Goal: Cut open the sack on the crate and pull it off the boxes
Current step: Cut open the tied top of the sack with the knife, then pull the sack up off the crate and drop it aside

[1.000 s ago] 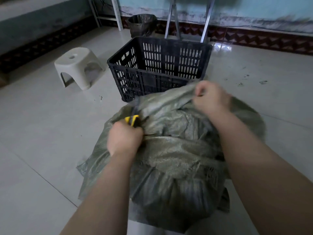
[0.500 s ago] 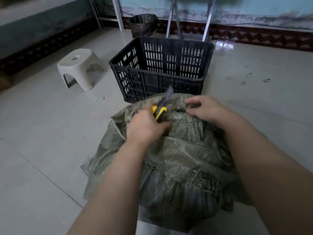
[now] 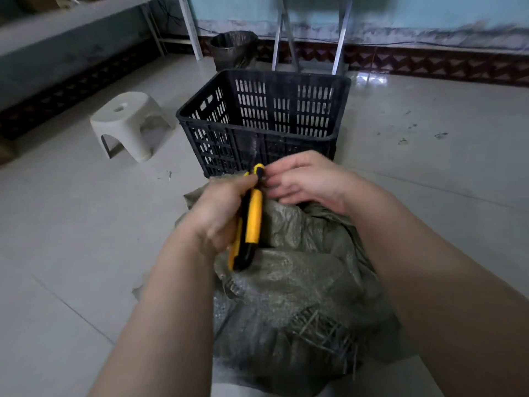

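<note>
A crumpled grey-green woven sack (image 3: 300, 282) lies bunched in front of me and hides whatever it covers; no boxes show. My left hand (image 3: 217, 213) is closed around a yellow and black utility knife (image 3: 250, 222), held above the sack with its tip pointing away from me. My right hand (image 3: 303, 179) hovers just over the sack's far edge, fingers loosely curled, its fingertips touching the knife's tip end. An empty black slatted plastic crate (image 3: 263, 121) stands on the floor right behind the sack.
A low white plastic stool (image 3: 128, 124) sits left of the crate. A dark waste bin (image 3: 233, 48) and metal legs (image 3: 340, 35) stand by the back wall. A grey ledge (image 3: 57, 27) runs along the left. Pale tiled floor (image 3: 429, 167) surrounds everything.
My left hand has lifted the knife off the sack and turned it up. My right hand let go of the sack's raised fold and came to the knife's tip; the sack has slumped.
</note>
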